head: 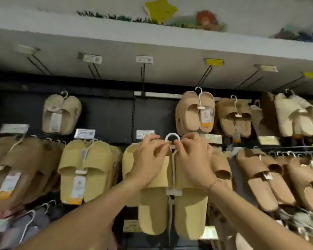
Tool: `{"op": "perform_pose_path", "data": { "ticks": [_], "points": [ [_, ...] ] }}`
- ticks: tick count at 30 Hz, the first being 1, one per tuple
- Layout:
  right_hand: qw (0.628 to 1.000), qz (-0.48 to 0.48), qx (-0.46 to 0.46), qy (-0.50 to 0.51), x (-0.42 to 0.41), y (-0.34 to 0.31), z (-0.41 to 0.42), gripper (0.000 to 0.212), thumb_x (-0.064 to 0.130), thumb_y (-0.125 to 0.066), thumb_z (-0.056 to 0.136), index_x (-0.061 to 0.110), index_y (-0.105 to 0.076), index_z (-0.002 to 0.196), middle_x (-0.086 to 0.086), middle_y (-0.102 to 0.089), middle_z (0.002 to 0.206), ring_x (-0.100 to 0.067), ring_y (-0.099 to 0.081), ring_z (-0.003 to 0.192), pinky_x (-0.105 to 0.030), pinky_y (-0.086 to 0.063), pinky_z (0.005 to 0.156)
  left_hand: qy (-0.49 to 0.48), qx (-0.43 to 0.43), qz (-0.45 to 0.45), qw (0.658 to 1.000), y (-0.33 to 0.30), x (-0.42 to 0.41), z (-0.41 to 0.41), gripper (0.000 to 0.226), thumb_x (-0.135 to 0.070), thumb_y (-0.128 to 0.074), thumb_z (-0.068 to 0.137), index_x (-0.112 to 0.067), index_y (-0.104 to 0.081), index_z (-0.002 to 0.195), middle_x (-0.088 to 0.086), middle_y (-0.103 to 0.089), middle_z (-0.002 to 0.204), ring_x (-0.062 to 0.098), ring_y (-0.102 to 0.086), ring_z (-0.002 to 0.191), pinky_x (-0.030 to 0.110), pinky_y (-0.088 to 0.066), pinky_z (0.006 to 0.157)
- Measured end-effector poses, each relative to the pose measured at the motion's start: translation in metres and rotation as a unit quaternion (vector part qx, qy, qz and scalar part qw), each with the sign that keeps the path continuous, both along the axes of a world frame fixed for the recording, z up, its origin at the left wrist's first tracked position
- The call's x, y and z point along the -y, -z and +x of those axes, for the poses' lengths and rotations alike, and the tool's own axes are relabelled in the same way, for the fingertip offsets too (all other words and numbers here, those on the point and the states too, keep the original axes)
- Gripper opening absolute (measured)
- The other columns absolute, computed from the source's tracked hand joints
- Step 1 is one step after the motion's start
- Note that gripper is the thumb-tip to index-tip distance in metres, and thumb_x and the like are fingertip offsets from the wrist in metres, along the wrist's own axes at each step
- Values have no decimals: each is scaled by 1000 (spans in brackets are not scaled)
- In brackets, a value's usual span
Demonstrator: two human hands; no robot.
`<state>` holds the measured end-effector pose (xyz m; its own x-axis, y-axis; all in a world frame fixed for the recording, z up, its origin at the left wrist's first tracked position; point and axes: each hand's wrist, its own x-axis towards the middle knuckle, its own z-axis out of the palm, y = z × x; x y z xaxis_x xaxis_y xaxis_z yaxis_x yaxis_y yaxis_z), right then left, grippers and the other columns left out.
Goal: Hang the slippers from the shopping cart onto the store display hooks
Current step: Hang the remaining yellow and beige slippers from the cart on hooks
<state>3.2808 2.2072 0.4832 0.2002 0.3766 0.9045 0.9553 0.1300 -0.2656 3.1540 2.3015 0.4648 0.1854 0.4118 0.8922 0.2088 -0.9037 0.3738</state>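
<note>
A pair of yellow-tan slippers [188,212] hangs on a white plastic hanger [172,138] in front of the display wall, at the middle row. My left hand [148,159] pinches the hanger's neck from the left, over the left slipper's toe. From the right, my right hand [193,159] pinches the same neck. The hanger's round hook sits just right of a price tag [145,134] at the tip of a display hook; the hook's rod is hidden behind my hands. The shopping cart is out of view.
Rows of tan and beige slippers hang all around: a yellow pair [85,170] at left, brown pairs [260,179] at right, a beige pair [195,112] above. Bare black hooks [143,78] stick out under the grey shelf [152,44]. Grey slippers [31,224] hang low left.
</note>
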Motion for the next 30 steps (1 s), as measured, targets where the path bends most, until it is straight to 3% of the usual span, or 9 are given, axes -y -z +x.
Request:
{"op": "perform_pose_path", "data": {
  "ticks": [4, 8, 12, 16, 21, 24, 26, 30],
  "points": [
    [998, 1, 6, -57, -50, -34, -74, 31, 42, -47, 103, 27, -74, 100, 12, -51, 113, -11, -41, 115, -38, -24, 105, -81, 15, 23, 996, -31, -36, -79, 21, -43, -52, 101, -36, -71, 107, -23, -52, 111, 7, -48, 110, 37, -42, 101],
    [995, 7, 4, -102, -113, -74, -155, 30, 40, -47, 103, 26, -73, 97, 13, -48, 112, -12, -42, 117, -35, -22, 102, -112, 16, 56, 992, -68, -88, -168, 32, -46, -47, 98, -33, -65, 120, -16, -53, 119, 10, -49, 118, 38, -42, 106],
    [989, 20, -27, -146, -171, -124, -234, 35, 42, -48, 102, 27, -68, 77, 8, -57, 110, -17, -46, 115, -37, -24, 99, -126, 21, 81, 988, -115, -134, -260, 31, -28, -53, 100, -29, -56, 131, -8, -53, 129, 7, -49, 120, 26, -37, 105],
    [979, 36, -55, -195, -236, -176, -315, 42, 42, -51, 101, 26, -68, 66, 3, -64, 87, -24, -54, 100, -42, -35, 97, -158, 25, 38, 986, -162, -189, -350, 34, -34, -50, 102, -29, -49, 135, -6, -51, 131, 10, -51, 113, 29, -40, 94],
    [977, 30, -55, -205, -315, -227, -407, 38, 42, -48, 101, 25, -71, 77, 2, -65, 86, -24, -54, 96, -37, -27, 82, -192, 30, -28, 981, -209, -259, -436, 47, -45, -40, 104, -26, -38, 147, 2, -50, 140, 15, -46, 106, 33, -36, 88],
    [977, 30, -54, -204, -357, -255, -448, 37, 42, -47, 102, 21, -73, 85, -1, -67, 92, -24, -53, 99, -39, -28, 86, -217, 56, -27, 974, -234, -295, -471, 45, -44, -37, 105, -28, -40, 147, 6, -51, 141, 20, -49, 108, 36, -38, 91],
    [976, 20, -55, -211, -382, -269, -465, 37, 42, -48, 102, 16, -72, 88, -4, -67, 92, -26, -55, 99, -43, -31, 95, -240, 58, -25, 969, -247, -319, -486, 47, -44, -36, 105, -29, -38, 150, 8, -48, 146, 28, -51, 122, 42, -39, 100],
    [974, 22, -70, -212, -427, -289, -487, 31, 35, -50, 101, 14, -70, 89, -5, -67, 92, -27, -58, 97, -48, -27, 105, -278, 33, -50, 959, -262, -358, -502, 60, -52, -34, 101, -33, -25, 157, 10, -29, 161, 38, -33, 143, 53, -29, 117]
  ]
}}
